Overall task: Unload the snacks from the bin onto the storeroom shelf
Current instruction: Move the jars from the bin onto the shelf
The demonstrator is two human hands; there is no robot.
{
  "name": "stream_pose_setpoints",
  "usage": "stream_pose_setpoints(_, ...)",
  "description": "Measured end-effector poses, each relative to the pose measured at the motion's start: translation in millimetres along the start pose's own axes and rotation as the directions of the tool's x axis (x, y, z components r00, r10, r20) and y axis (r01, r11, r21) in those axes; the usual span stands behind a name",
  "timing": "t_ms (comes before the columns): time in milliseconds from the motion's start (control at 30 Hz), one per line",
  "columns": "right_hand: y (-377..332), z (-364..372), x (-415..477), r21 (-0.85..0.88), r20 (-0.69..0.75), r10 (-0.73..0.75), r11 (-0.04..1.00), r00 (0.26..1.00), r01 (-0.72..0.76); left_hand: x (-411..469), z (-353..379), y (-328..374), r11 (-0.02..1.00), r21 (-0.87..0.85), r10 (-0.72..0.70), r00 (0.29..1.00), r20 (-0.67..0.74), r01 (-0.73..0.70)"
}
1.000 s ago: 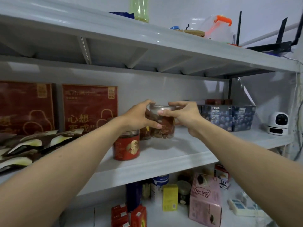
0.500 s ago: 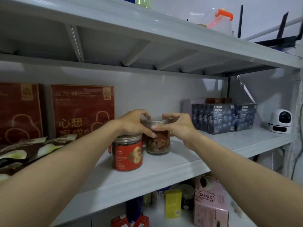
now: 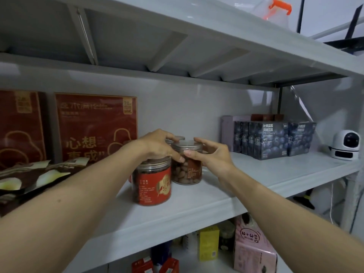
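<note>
The clear jar (image 3: pixel 187 170) of brown nuts stood upright on the middle shelf (image 3: pixel 256 180), with its base flat on the shelf surface. Its long axis ran vertically, and the screw lid (image 3: pixel 188 144) faced up toward the underside of the shelf above. The jar sat just beside and slightly behind a red-labelled jar (image 3: pixel 152 186), which was also upright and stood nearer the front edge. The lid of a third jar (image 3: pixel 180 138) showed directly behind them. The left hand (image 3: pixel 157 146) reached over the red-labelled jar's lid and grasped the clear jar. Its thumb (image 3: pixel 178 159) lay against the front wall below the lid, and its fingers curled round the far left side at lid height. The right hand (image 3: pixel 213 157) was relaxed and spread at the jar's right side. Its thumb tip (image 3: pixel 190 153) touched the wall just under the lid, and its fingers were extended loosely behind and above the rim, not closed on it. Two red boxes (image 3: pixel 96 125) stood against the back wall to the left, with dark pouches (image 3: pixel 39 174) lying in front of them. Dark blue cartons (image 3: pixel 269 138) stood well apart to the right, and a small white camera (image 3: pixel 345 144) stood at the shelf's far right end.
</note>
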State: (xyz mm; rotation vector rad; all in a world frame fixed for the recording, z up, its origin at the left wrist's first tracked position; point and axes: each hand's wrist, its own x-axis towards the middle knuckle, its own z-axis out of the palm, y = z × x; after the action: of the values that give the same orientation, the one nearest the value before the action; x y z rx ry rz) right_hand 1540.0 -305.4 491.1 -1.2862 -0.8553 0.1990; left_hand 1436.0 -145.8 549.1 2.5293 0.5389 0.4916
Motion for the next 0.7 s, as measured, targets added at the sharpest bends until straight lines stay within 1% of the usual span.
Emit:
stream_pose_setpoints(67,3,0,-1,0.045,0.004,0.003,0.999,1.000,-0.003,1,0,-1,1.000,-0.015,-0.003,1.000,0.003,0.003)
stream_pose_setpoints(233,6,3,2,0.091,0.022,-0.003,0.996,1.000,0.001,4,1,-4,0.999,-0.033,-0.009,1.000,0.020,0.010)
stream_pose_setpoints(367,8,5,4,0.105,0.029,-0.008,0.995,1.000,0.005,6,1,-7,0.998,-0.065,-0.004,0.999,0.035,0.006)
stream_pose_setpoints(500,9,6,6,0.068,0.023,-0.017,0.998,1.000,0.015,9,0,-10,0.996,-0.083,-0.008,0.999,0.053,0.012)
stream_pose_setpoints(567,11,6,7,0.078,0.023,-0.021,0.997,1.000,0.019,10,1,-11,0.996,-0.090,-0.015,0.998,0.059,0.020)
stream_pose_setpoints(700,14,7,7,0.076,0.031,-0.040,0.996,0.999,0.038,11,2,-12,0.995,-0.093,-0.018,0.999,0.044,0.022)
